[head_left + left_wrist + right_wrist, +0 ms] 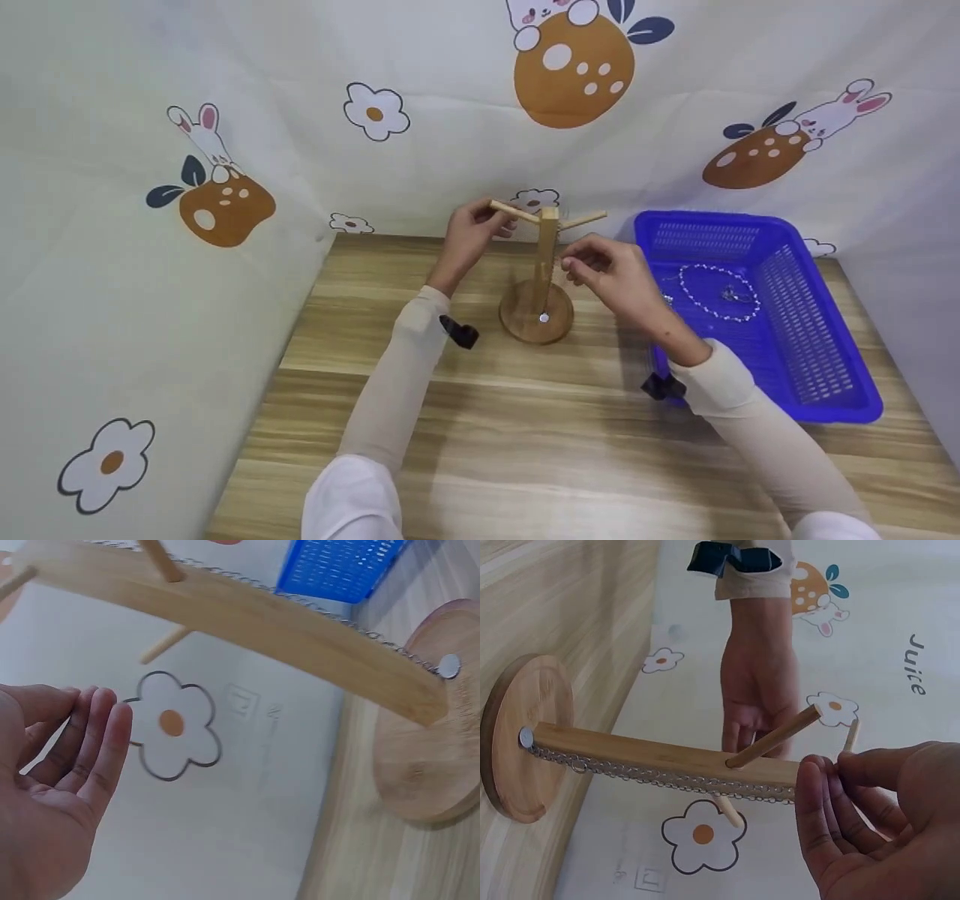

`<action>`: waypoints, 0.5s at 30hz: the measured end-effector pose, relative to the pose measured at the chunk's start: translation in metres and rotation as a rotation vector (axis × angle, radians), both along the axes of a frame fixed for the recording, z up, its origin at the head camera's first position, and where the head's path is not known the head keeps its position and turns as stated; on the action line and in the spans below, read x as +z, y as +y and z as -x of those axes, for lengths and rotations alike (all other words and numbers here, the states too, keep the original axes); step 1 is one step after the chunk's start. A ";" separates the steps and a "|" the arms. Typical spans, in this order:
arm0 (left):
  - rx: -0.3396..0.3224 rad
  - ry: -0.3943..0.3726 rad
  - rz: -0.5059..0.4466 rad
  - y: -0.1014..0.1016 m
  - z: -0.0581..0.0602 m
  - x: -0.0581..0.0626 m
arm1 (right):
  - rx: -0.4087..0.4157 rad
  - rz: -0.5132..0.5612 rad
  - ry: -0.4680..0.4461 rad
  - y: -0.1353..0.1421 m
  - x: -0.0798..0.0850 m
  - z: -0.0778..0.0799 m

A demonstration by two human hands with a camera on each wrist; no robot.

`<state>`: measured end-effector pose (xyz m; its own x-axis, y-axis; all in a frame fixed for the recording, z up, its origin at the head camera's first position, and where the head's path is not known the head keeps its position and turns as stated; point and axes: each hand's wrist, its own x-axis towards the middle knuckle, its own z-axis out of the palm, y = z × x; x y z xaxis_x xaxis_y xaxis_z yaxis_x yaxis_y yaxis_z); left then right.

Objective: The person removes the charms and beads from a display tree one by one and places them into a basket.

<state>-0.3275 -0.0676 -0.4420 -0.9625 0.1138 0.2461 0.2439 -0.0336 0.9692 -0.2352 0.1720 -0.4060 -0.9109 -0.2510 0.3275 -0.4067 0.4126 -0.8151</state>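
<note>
A wooden jewelry stand point(550, 247) with a round base point(517, 315) and slanted pegs stands upright on the table. A silver chain necklace point(652, 776) hangs along its post, and its round pendant point(526, 737) lies at the base. My left hand point(472, 236) is beside the upper left peg point(514, 211). In the left wrist view its fingers are loosely bent near the thumb, with nothing seen between them. To the right of the post, my right hand point(611, 274) has bent, relaxed fingers. Its fingertips cover the chain's upper part in the right wrist view; no held thing shows.
A blue plastic basket point(832, 330) stands on the right, near my right forearm. Inside lie a beaded necklace point(682, 281) and a small silver piece point(731, 294). A printed cloth wall point(450, 165) rises behind the wooden table point(480, 420).
</note>
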 end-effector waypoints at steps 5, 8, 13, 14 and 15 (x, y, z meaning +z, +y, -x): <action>0.017 0.100 -0.001 -0.012 -0.008 0.012 | -0.056 0.073 -0.027 0.002 -0.003 0.006; 0.021 0.146 -0.016 -0.018 -0.013 0.019 | -0.078 0.096 -0.040 0.003 -0.004 0.010; 0.014 0.200 -0.052 -0.026 -0.022 0.028 | -0.096 0.118 -0.074 0.003 -0.006 0.016; 0.008 0.210 -0.059 -0.027 -0.023 0.030 | -0.099 0.125 -0.084 0.002 -0.006 0.017; 0.002 0.220 -0.062 -0.029 -0.024 0.031 | -0.099 0.128 -0.090 0.002 -0.006 0.017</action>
<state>-0.3032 -0.0961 -0.4110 -0.8849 0.0896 0.4571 0.4497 -0.0909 0.8885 -0.2525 0.1739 -0.4121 -0.9563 -0.1198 0.2667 -0.2919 0.3377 -0.8948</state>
